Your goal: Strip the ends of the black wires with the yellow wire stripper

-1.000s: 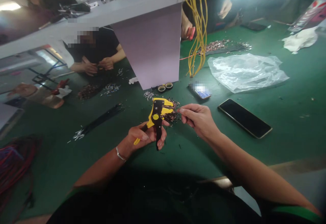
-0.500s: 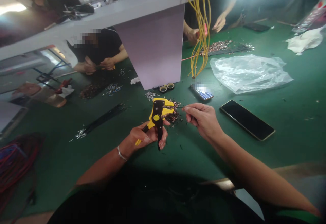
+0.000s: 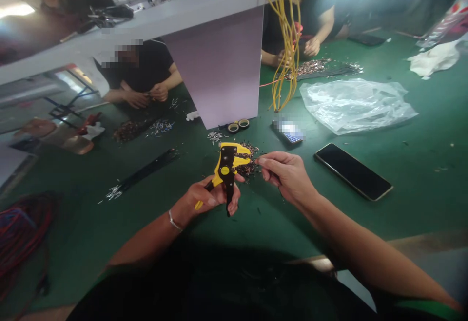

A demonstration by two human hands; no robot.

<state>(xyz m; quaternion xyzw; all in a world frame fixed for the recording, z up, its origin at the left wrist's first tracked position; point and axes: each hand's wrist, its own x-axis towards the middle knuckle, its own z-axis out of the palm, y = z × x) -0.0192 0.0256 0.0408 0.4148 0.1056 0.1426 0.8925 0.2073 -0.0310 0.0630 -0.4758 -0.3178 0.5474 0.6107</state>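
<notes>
My left hand [image 3: 210, 195] is wrapped round the handles of a yellow and black wire stripper [image 3: 225, 165], whose jaws point right. My right hand [image 3: 288, 172] is closed in a pinch just right of the jaws; a thin dark wire seems to be between the fingertips, though it is barely visible. Under and behind the jaws lies a pile of short wire scraps [image 3: 252, 169]. To the left a bundle of black wires [image 3: 146, 171] with bare ends rests on the green table [image 3: 278, 233].
A phone [image 3: 354, 171] lies right of my right hand, with a smaller lit device [image 3: 290, 132] behind it. Tape rolls [image 3: 238, 125] sit by the white panel [image 3: 223, 67]. Yellow wires [image 3: 283, 43] hang near a plastic bag [image 3: 356, 104]. Other people work across the table.
My right hand has moved slightly left and down, nearer the stripper's jaws. The person at the back right has lowered a hand toward the wire pile there.
</notes>
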